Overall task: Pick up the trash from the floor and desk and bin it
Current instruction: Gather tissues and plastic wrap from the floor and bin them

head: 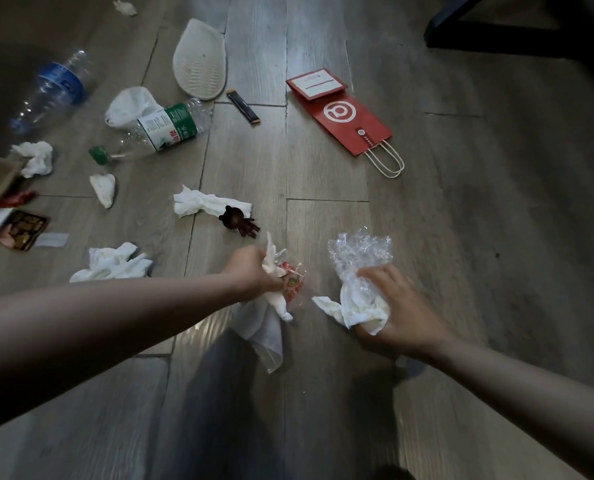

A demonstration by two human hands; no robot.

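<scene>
Trash fills both hands on my feed. The left hand (254, 271) has its fingers curled tight round a bunch. In it are a twisted white tissue (277, 299) that pokes out above and below the fist, a red printed wrapper (294, 280) against the fingers, and a clear plastic bag (266, 337) hanging under the hand. The right hand (399, 306) is closed as well, clamped over a sheet of bubble wrap (359, 251) and a crumpled white tissue (361, 311). The bubble wrap stands up past the fingertips and the tissue spills out to the left of the palm. I cannot tell whether either bundle touches the wooden floor (479, 237).

More litter lies apart from both grips. Just beyond the left hand a small brown bear figurine (238, 220) lies against a long tissue (205, 204). Beside the left forearm sits a tissue wad (115, 263). Farther out, a green-label bottle (164, 128) lies on its side touching a white plastic bag (131, 105). A blue-label bottle (53, 88) lies at the far left. A red paper bag (340, 112) with rope handles lies flat well ahead of the right hand. Between it and the green-label bottle are a dark stick sachet (243, 106) and a pale slipper (200, 60), sole up.
</scene>
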